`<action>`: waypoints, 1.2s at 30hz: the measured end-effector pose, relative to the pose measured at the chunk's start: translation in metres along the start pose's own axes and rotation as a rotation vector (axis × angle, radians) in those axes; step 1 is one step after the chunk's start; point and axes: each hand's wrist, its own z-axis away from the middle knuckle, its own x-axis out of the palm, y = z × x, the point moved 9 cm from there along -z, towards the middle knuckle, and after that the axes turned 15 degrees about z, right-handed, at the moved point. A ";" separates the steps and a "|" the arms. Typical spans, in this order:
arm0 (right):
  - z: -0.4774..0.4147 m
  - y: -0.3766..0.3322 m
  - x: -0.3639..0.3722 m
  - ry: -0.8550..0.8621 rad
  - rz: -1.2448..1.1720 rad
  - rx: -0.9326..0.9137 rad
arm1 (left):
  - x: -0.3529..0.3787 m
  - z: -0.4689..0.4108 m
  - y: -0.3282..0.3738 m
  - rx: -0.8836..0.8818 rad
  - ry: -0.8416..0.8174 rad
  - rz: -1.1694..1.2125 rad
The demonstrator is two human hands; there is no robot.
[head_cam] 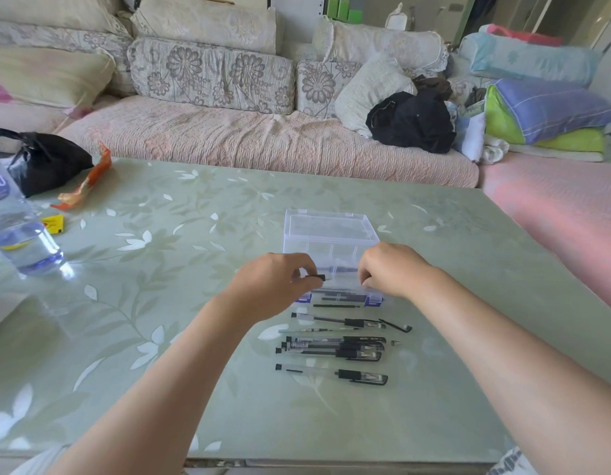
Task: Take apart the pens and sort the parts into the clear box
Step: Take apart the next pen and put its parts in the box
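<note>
We record a clear box [328,228] at the centre of the frame, standing on the green leaf-patterned desk [143,320] with its lid raised. Dark parts lie in the near compartments, but we cannot make them out through the plastic.

The left hand [276,289] is at the box's near left corner. Its fingers [298,274] pinch a small black part [316,277], held above the front edge of the box. The right hand [389,269] is at the near right corner. Its fingers [365,277] are curled downward against the front rim, and we cannot tell whether they hold anything.

Just below the box in the frame, a thin black refill [336,306] lies on the desk. Below it is one pen [338,321] with a loose black clip piece [396,326] at its right end. Further down lies a cluster of pens [331,347], touching side by side, with a small metal tip [395,343] to their right. A single pen [331,374] lies lowest, apart from the cluster.

At the left edge of the frame we note a water bottle [21,234], a black bag [45,162] and an orange wrapper [86,185].
</note>
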 end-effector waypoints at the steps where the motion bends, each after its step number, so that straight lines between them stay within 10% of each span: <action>1: 0.002 0.002 -0.003 0.007 -0.030 0.000 | -0.002 0.000 0.002 0.009 0.008 -0.001; 9: 0.034 0.027 -0.035 0.237 -0.360 0.083 | -0.012 0.002 -0.006 -0.014 0.026 -0.018; 36: 0.065 0.005 -0.050 0.373 -0.377 0.005 | 0.013 0.015 0.007 -0.044 -0.144 0.143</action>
